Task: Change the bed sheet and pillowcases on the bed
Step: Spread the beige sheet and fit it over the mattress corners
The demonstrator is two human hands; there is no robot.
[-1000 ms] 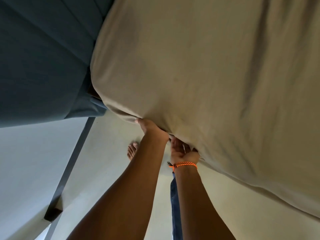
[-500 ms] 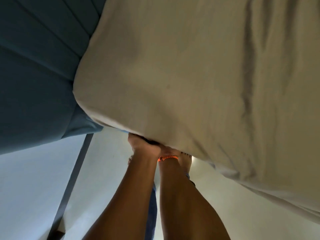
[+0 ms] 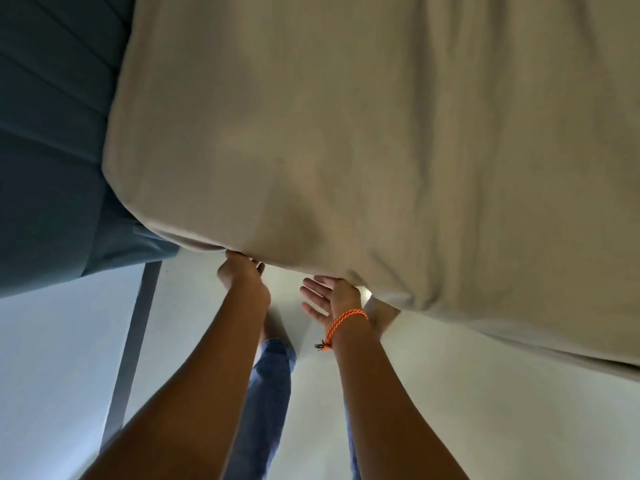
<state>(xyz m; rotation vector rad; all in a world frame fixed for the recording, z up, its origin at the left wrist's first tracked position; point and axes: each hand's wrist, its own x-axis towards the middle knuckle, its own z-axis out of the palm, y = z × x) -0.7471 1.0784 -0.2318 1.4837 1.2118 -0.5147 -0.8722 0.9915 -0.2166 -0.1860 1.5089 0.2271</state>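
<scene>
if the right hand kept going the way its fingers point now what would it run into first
Probably the left hand. The right hand, palm open beside the beige sheet, points its fingers that way. Depth is unclear, so it might pass by.

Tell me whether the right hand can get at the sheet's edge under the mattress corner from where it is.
Probably yes. The right hand is open, palm showing, right beside the beige sheet at its lower edge, with nothing between them; the left hand already touches that edge.
</scene>
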